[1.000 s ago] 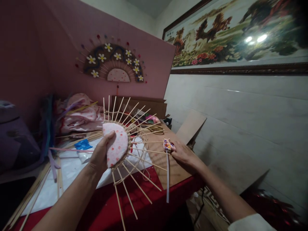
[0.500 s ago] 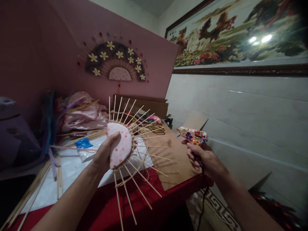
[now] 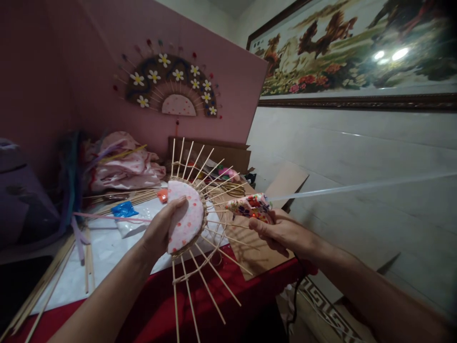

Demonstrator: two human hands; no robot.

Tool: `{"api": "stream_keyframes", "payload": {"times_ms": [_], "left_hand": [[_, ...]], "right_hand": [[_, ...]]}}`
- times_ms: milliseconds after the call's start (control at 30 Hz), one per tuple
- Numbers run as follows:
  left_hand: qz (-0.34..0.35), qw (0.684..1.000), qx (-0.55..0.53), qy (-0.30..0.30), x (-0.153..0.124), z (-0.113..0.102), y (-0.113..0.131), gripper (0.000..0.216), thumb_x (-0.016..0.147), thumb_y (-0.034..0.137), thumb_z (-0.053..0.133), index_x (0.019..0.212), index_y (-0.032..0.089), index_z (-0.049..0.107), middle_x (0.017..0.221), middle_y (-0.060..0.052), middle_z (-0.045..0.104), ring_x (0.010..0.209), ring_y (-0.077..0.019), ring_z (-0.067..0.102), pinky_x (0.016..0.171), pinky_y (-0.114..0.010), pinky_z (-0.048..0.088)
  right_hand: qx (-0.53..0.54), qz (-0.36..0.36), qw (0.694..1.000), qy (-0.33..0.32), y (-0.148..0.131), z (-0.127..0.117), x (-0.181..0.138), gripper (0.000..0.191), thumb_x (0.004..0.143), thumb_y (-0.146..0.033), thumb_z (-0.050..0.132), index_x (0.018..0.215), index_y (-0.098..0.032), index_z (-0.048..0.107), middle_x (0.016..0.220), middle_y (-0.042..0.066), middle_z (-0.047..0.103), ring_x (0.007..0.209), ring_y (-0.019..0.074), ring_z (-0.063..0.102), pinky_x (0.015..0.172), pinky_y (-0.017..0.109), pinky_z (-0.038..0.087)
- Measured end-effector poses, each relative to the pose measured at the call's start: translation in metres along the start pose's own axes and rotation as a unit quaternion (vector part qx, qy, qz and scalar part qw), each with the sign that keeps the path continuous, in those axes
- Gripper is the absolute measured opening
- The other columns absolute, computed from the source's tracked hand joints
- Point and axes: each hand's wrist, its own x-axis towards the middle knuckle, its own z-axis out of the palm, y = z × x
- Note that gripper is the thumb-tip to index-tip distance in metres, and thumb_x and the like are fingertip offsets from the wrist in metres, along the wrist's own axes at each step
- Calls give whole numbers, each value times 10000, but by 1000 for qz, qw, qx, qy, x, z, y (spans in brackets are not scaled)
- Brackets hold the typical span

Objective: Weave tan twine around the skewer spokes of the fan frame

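Note:
My left hand (image 3: 159, 232) grips a half-made fan frame (image 3: 187, 214): a pink dotted half-disc rimmed with woven cane, with thin bamboo sticks (image 3: 209, 286) fanning out all round. It is held upright above the table. My right hand (image 3: 282, 232) holds a floral-patterned hot glue gun (image 3: 250, 206), whose nozzle points left at the sticks on the frame's right side. A long translucent glue stick (image 3: 357, 186) juts out of the gun's back toward the right. A black cord (image 3: 294, 297) hangs down below that hand.
The red-covered table (image 3: 157, 305) carries white sheets (image 3: 103, 247), loose bamboo sticks (image 3: 46, 286), a blue packet (image 3: 124, 209), a brown cardboard sheet (image 3: 255, 250), pink cloth (image 3: 121, 166) and a cardboard box (image 3: 228, 155). A finished flowered fan (image 3: 171, 88) hangs on the pink board.
My right hand lifted the glue gun off the cardboard, swung it round and brought its nozzle leftward to the frame's sticks. The left hand kept the frame nearly still.

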Motion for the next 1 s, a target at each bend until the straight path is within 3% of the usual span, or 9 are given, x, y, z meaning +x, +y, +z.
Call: {"api": "stream_keyframes", "payload": {"times_ms": [233, 400, 1000], "left_hand": [[-15, 1000, -3, 10, 1, 2, 2, 162, 779, 208, 535, 810, 83, 633, 633, -96, 698, 490, -190, 641, 478, -269, 536], [-6, 1000, -3, 4, 4, 0, 0, 210, 782, 232, 549, 878, 71, 643, 727, -114, 720, 608, -214, 675, 585, -301, 565], [-16, 1000, -14, 1, 1, 1, 1, 255, 768, 241, 559, 908, 45, 640, 730, -141, 718, 590, -226, 673, 577, -312, 567]], "right_hand": [[-94, 44, 995, -3, -5, -7, 2, 518, 694, -693, 509, 614, -204, 360, 440, -90, 297, 323, 48, 320, 242, 153, 278], [-98, 58, 993, -8, -2, -8, 2, 519, 691, -700, 509, 648, -202, 368, 455, -97, 274, 322, 40, 297, 243, 143, 263], [-105, 71, 992, -13, 0, -8, 4, 518, 706, -693, 500, 632, -216, 315, 430, -98, 277, 313, 39, 260, 255, 154, 236]]}}
